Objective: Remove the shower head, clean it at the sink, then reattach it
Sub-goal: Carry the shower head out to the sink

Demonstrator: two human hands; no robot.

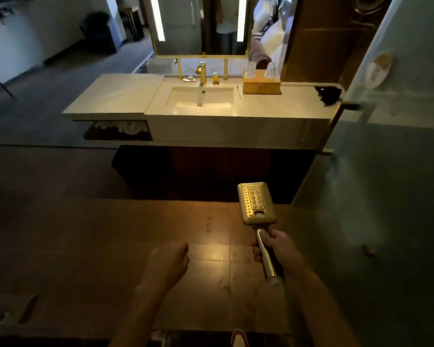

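Shower head (pixel 257 202), gold and detached, is gripped by its handle in the right hand (pixel 277 249), nozzle face up, above the floor and well apart from the sink (pixel 201 97). The left hand (pixel 168 262) is curled, holding nothing. No writing can be read on it.

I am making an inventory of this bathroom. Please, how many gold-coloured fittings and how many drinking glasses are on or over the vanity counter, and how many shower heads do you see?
Gold faucet spout: 1
Gold faucet handle: 1
Gold mirror posts: 2
Drinking glasses on the wooden box: 2
Shower head, gripped by the right hand: 1
Total: 7
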